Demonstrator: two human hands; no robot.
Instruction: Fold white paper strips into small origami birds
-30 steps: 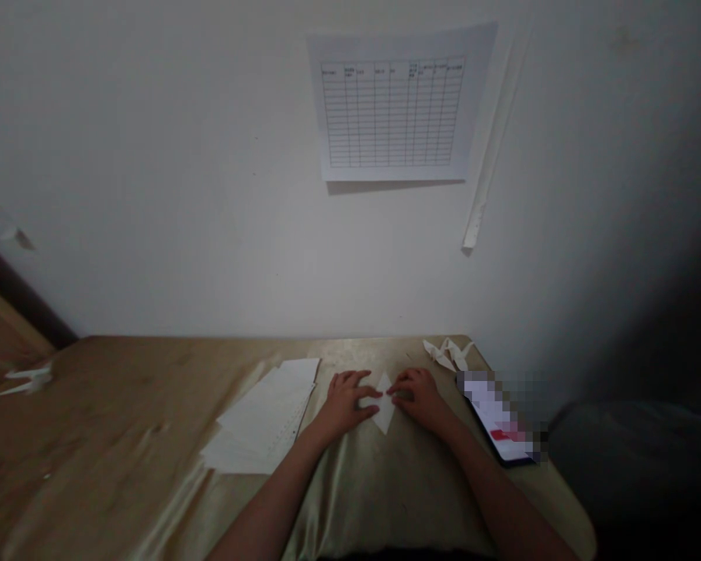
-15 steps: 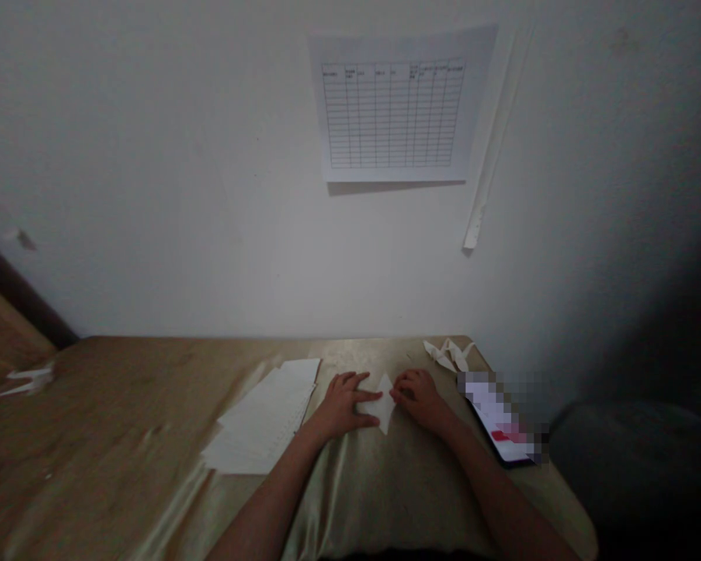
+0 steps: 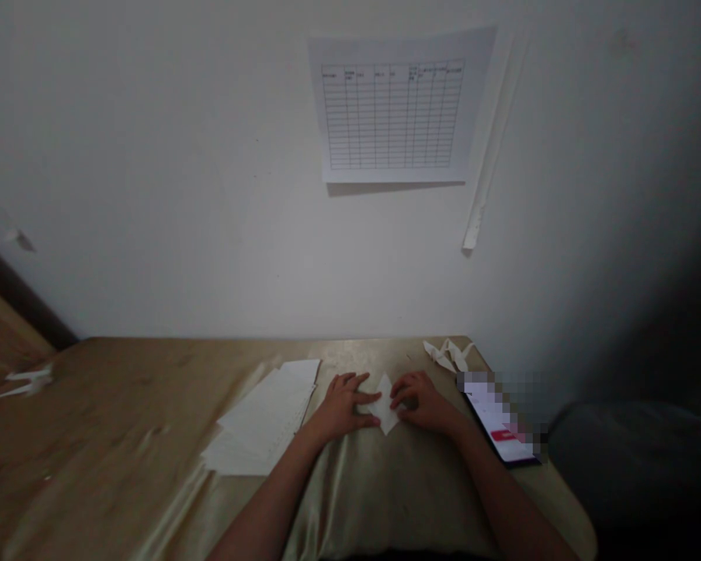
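Note:
A small folded piece of white paper (image 3: 386, 421), diamond-shaped with points at top and bottom, lies on the cloth-covered table. My left hand (image 3: 342, 407) rests at its left side, fingers spread, with fingertips pressing on the paper. At the right edge of the paper, my right hand (image 3: 424, 399) has its fingers bent and closed together on that edge. My right fingers partly cover the right corner.
Left of my hands lies a fanned stack of white paper sheets (image 3: 262, 425). Folded paper cranes (image 3: 449, 356) sit near the back right, with a lit phone (image 3: 491, 413) at the right edge. Behind the table (image 3: 169, 366), a printed chart (image 3: 394, 117) hangs on the wall.
My right hand has shifted slightly, its fingers now lower along the right edge of the folded paper. My left hand stays nearly in place.

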